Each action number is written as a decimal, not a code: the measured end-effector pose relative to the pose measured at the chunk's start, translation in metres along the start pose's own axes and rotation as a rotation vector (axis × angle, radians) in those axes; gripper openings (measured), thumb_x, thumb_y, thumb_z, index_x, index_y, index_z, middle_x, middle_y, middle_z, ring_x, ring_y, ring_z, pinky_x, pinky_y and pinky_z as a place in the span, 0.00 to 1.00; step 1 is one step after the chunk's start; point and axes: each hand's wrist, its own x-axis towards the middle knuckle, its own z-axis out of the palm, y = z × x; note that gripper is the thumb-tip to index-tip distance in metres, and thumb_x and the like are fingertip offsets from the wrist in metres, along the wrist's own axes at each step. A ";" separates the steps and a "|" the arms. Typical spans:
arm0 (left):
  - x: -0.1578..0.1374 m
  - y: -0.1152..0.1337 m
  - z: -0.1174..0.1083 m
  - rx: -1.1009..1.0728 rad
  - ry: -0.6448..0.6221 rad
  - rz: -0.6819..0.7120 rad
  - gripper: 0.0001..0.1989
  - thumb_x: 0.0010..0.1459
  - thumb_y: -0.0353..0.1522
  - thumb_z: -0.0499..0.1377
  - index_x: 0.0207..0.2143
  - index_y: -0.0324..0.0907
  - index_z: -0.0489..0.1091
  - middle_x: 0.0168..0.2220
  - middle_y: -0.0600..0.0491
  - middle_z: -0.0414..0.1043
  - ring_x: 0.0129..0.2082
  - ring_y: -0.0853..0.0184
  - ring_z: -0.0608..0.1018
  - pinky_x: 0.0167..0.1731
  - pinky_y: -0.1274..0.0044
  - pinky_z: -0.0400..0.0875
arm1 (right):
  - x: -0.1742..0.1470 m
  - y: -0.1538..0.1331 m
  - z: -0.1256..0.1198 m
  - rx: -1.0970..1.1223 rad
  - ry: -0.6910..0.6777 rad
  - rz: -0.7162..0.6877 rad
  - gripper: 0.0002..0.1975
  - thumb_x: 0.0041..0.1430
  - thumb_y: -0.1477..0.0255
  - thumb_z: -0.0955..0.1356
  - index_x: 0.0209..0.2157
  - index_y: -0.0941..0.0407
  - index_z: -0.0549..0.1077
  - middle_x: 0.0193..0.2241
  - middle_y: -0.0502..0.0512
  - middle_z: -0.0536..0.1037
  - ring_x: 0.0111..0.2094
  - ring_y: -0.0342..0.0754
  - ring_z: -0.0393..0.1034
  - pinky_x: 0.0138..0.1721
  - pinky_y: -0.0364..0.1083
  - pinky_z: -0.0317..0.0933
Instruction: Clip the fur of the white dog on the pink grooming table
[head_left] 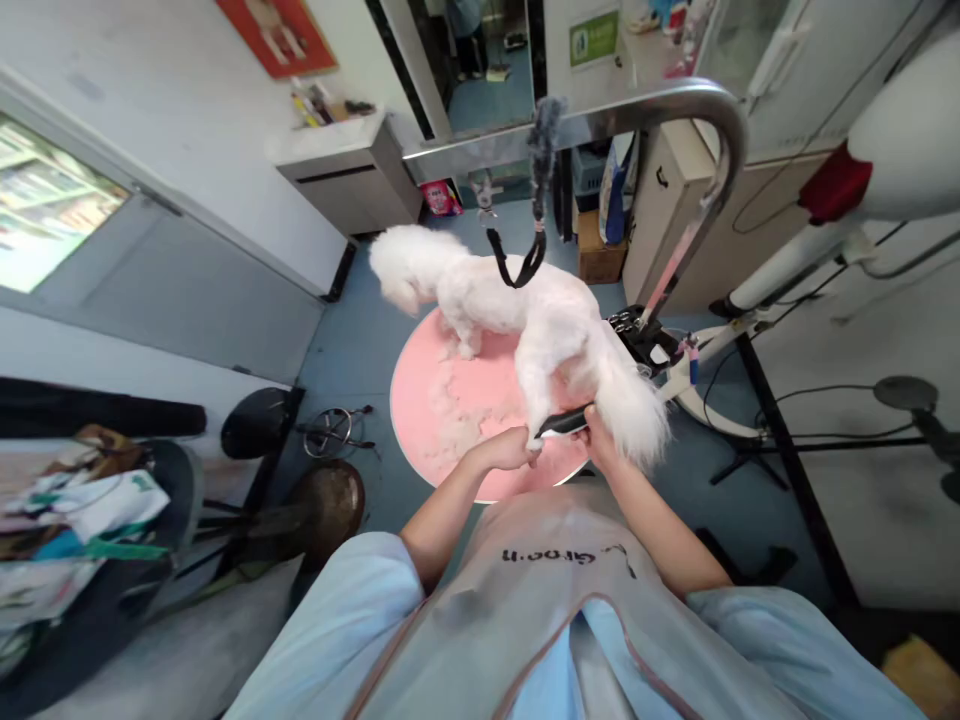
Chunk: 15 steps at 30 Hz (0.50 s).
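A white dog [487, 295] stands on a round pink grooming table [420, 400], its head toward the left and its fluffy tail hanging at the right. My left hand [511, 450] is closed around the lower end of one of its hind legs. In my right hand [596, 440] is a black hair clipper [564, 422], its head at that same leg, just above my left hand. Part of my right hand is hidden beside the tail. Cut white fur [454, 420] lies scattered over the table top.
A metal grooming arm [645, 100] arches over the table, with a black loop [517, 275] hanging at the dog's back. A white stand with a thick tube [780, 275] is at the right. A round stool [330, 505] and a heaped cart [97, 510] stand at the left.
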 end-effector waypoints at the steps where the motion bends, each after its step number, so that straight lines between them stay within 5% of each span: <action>1: 0.003 -0.001 0.004 0.016 0.033 0.009 0.04 0.47 0.23 0.56 0.25 0.38 0.69 0.28 0.52 0.76 0.28 0.68 0.76 0.28 0.81 0.67 | -0.002 -0.002 -0.003 0.006 -0.038 0.038 0.28 0.42 0.43 0.75 0.27 0.53 0.70 0.15 0.43 0.71 0.14 0.37 0.54 0.16 0.40 0.57; 5: 0.015 -0.004 0.023 -0.023 0.121 0.045 0.07 0.51 0.22 0.53 0.26 0.38 0.69 0.28 0.52 0.76 0.31 0.67 0.78 0.34 0.79 0.69 | -0.031 -0.002 -0.015 0.118 -0.143 0.275 0.27 0.41 0.47 0.78 0.31 0.53 0.71 0.22 0.44 0.78 0.12 0.34 0.46 0.13 0.39 0.54; 9: 0.022 0.002 0.040 -0.087 0.193 0.059 0.11 0.57 0.24 0.52 0.33 0.36 0.74 0.36 0.49 0.80 0.36 0.64 0.80 0.37 0.78 0.72 | -0.056 -0.018 -0.031 0.063 -0.304 0.371 0.21 0.44 0.59 0.80 0.34 0.53 0.73 0.18 0.43 0.73 0.15 0.37 0.57 0.21 0.41 0.67; 13: 0.021 0.011 0.049 -0.173 0.294 0.180 0.16 0.64 0.33 0.54 0.50 0.42 0.76 0.55 0.49 0.77 0.52 0.59 0.78 0.53 0.73 0.69 | -0.008 -0.095 -0.013 -0.324 -0.300 -0.110 0.22 0.40 0.64 0.80 0.37 0.53 0.72 0.25 0.47 0.78 0.19 0.41 0.66 0.19 0.41 0.64; 15: 0.021 0.015 0.053 -0.205 0.320 0.192 0.18 0.66 0.35 0.54 0.55 0.45 0.74 0.59 0.51 0.74 0.55 0.58 0.76 0.56 0.71 0.68 | 0.040 -0.143 0.016 -0.446 -0.114 -0.475 0.21 0.42 0.65 0.78 0.37 0.51 0.69 0.30 0.46 0.80 0.21 0.41 0.69 0.20 0.40 0.65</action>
